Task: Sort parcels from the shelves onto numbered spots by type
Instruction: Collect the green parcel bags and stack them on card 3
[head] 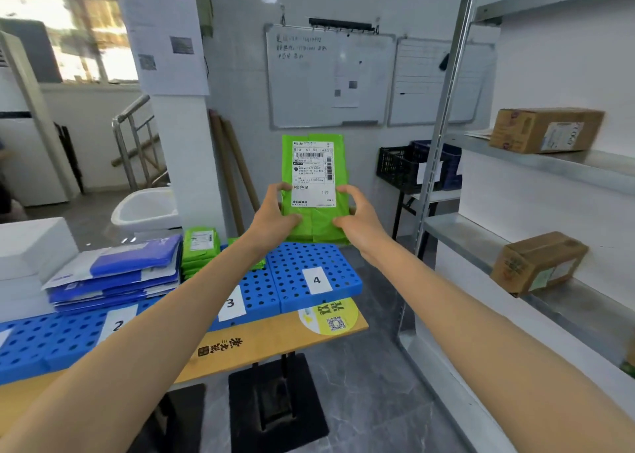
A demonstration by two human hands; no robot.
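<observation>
Above the 4 spot, your left grip and right grip pinch the green bag; it looks soft and light, so hold its sides.

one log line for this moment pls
hands: left hand and right hand both grip green parcel, label facing camera | table: green stack, blue mailer stack | shelves: upper box, lower box
</observation>
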